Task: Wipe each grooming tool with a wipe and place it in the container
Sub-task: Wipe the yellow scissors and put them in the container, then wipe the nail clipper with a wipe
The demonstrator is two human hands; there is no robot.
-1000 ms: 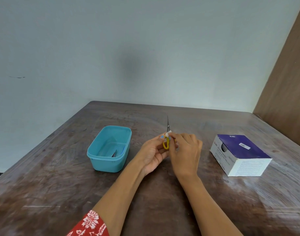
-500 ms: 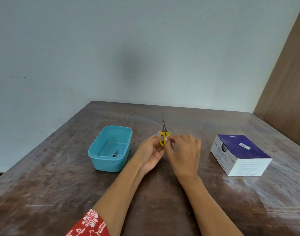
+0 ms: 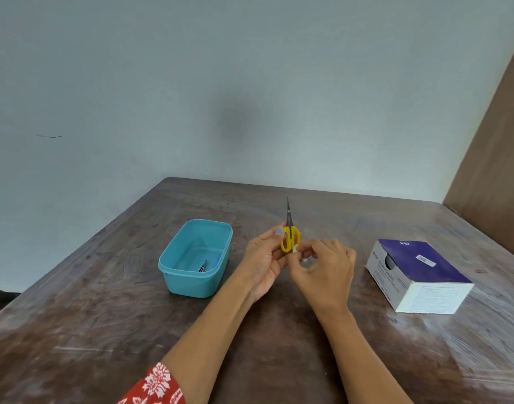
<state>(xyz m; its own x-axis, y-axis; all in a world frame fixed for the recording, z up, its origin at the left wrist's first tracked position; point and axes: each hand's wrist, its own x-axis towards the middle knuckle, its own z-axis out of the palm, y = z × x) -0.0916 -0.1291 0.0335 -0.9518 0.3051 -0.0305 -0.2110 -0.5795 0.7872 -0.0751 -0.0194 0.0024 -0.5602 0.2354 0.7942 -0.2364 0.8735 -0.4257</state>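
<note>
While hands wipe, container point(image 3: 174, 265) holds tool point(image 3: 202, 266).

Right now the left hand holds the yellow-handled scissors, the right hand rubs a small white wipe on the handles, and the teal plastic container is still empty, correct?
Not quite. The head view shows the teal plastic container already holds a dark metal tool. The rest stands: the left hand holds the yellow-handled scissors, and the right hand rubs the small white wipe on the handles.

Red white-flowered sleeve point(image 3: 158, 386), blue-painted thumbnail point(image 3: 279, 231)
</note>
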